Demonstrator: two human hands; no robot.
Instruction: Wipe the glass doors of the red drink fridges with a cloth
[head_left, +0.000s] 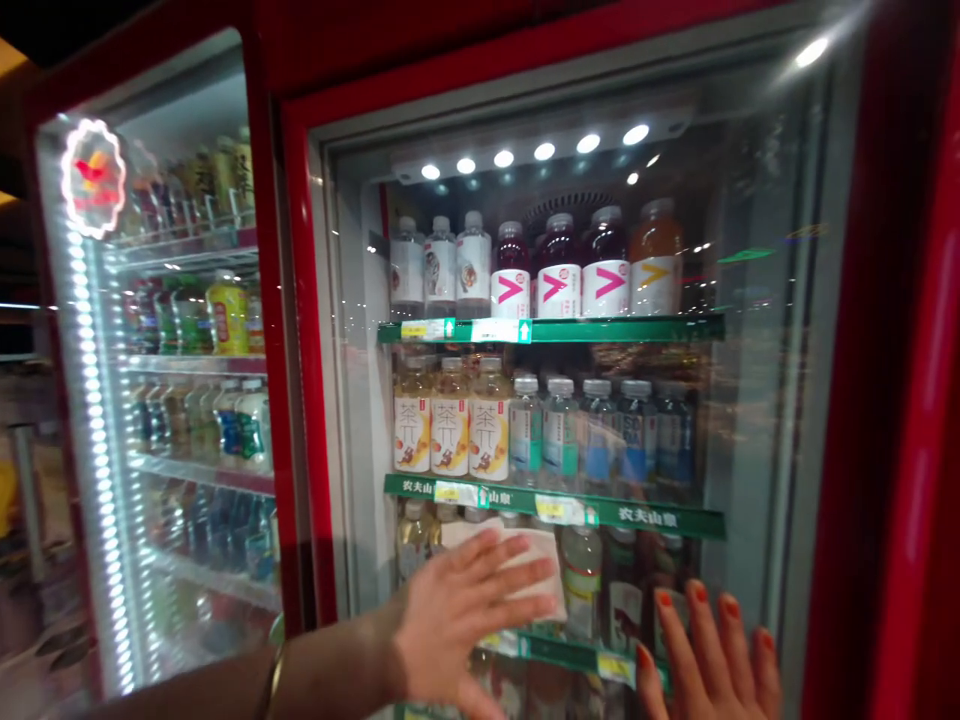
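Note:
My left hand (476,605) lies flat with its fingers stretched to the right. Beneath the fingers, a white tissue-like sheet (551,560) is spread against the glass door (757,420) of a drinks cooler; I cannot tell whether it is paper or cloth. A bangle circles the left wrist. Lower right, my right hand (709,655) has spread fingers with orange nails pointing up. It is at the glass, empty as far as it shows, though whether it touches is unclear. Bottles on the lower shelf are partly hidden behind both hands and the sheet.
Behind the glass, green-edged shelves (637,328) carry tea bottles (450,425), purple drink bottles (559,275) and several others. The red door frame (304,350) borders the glass. To the left stands another lit cooler (195,365) with stocked shelves.

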